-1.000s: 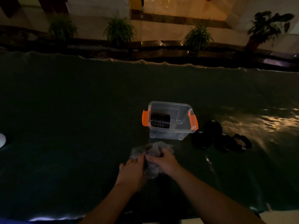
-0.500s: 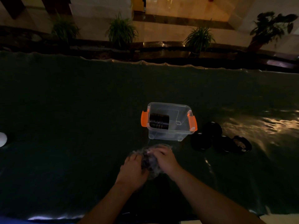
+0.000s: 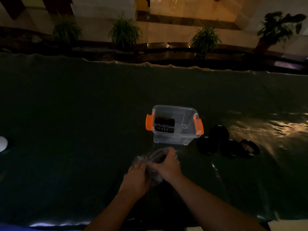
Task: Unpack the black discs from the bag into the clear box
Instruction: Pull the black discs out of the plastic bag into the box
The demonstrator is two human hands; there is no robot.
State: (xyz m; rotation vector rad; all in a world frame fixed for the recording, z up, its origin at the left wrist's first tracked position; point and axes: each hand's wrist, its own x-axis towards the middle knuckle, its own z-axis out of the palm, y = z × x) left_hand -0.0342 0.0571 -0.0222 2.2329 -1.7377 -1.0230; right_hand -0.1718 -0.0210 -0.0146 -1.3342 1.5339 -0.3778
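You are working in a dim lobby-like room at a table (image 3: 83, 164) draped in dark glossy sheeting, with potted plants (image 3: 125, 32) along a ledge beyond its far edge. Nearest you, both hands are together on the crinkled clear bag (image 3: 152, 165): the left hand (image 3: 135, 179) grips its near side, and the right hand (image 3: 167, 165) is curled over the mouth, fingers seemingly reaching in, though whether they already pinch a disc I cannot tell. Judging from this, you are drawing the next disc out; pin the bag firmly with your left so the film does not ride up, and lift the disc edge-first. At 12 o'clock from your hands, just beyond, stands the clear box (image 3: 175, 139) with orange latches (image 3: 199, 125), a row of black discs (image 3: 164, 125) on edge inside at its left. At 2 o'clock, beside the box, lie four black lids (image 3: 218, 132). No brand, label or writing is legible anywhere.
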